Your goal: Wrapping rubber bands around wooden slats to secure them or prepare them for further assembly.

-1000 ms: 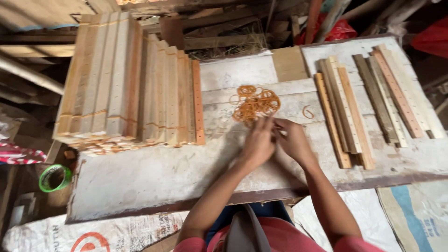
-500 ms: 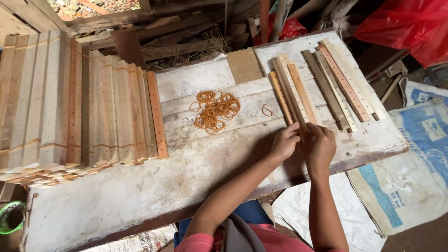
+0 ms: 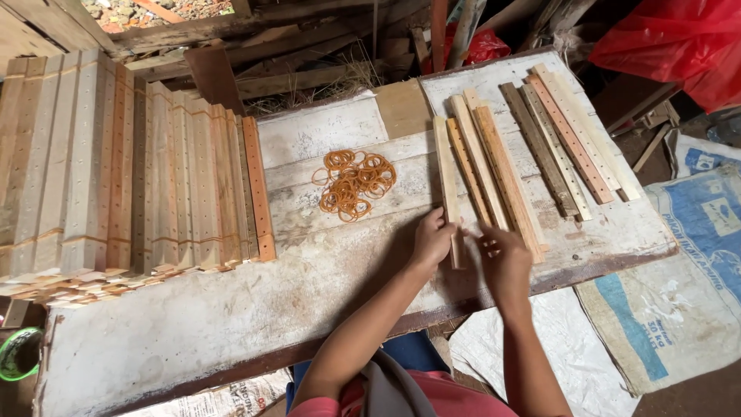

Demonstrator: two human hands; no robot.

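My left hand (image 3: 432, 241) grips the near end of a pale wooden slat (image 3: 446, 174) that lies apart on the left of a small group of slats (image 3: 494, 166) on the worn white table (image 3: 231, 309). Just to the right is my right hand (image 3: 503, 259), its fingers spread by the near ends of that group, with nothing in it. A loose heap of orange rubber bands (image 3: 355, 182) lies on the table to the left of the slats, beyond my left hand.
Bundled stacks of drilled wooden slats (image 3: 131, 177) fill the table's left side. A second group of darker and lighter slats (image 3: 567, 127) lies at the far right. Printed sacks (image 3: 671, 262) cover the floor on the right, and a red plastic sheet (image 3: 679, 42) hangs behind.
Both hands left the rubber bands and moved right to the slats. One pale slat has since been drawn out to the left, covering the single band that lay there.
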